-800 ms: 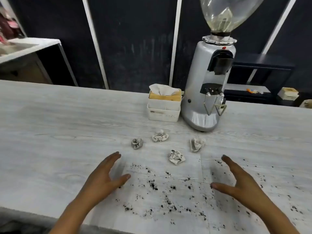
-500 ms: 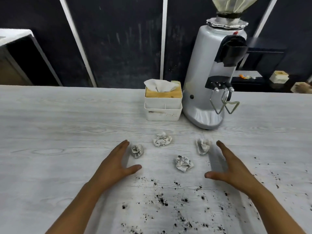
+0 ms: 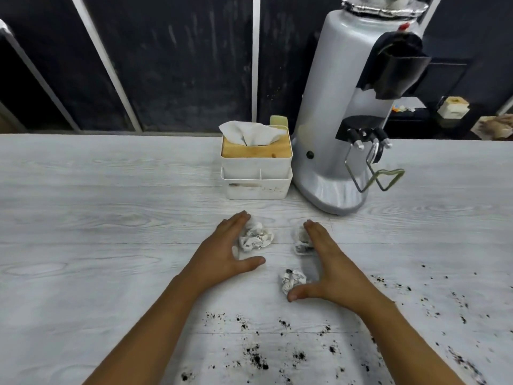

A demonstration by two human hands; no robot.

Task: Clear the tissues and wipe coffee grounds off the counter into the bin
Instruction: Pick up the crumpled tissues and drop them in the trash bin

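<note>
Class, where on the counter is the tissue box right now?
In the head view, the tissue box stands at the counter's far edge, immediately left of the coffee grinder.

The top of the coffee grinder (image 3: 347, 112) is cut off by the upper edge at 1 o'clock, so its hopper cannot be seen. Part of the crumpled tissue (image 3: 300, 240) at centre is covered by the right hand (image 3: 330, 270), and the edge of another crumpled tissue (image 3: 255, 238) is hidden behind the left hand's (image 3: 222, 254) fingers (image 3: 236, 222). Both forearms are cropped at 6 o'clock. Small objects on the dark shelf (image 3: 444, 107) at 2 o'clock are too small to be identified.
</note>
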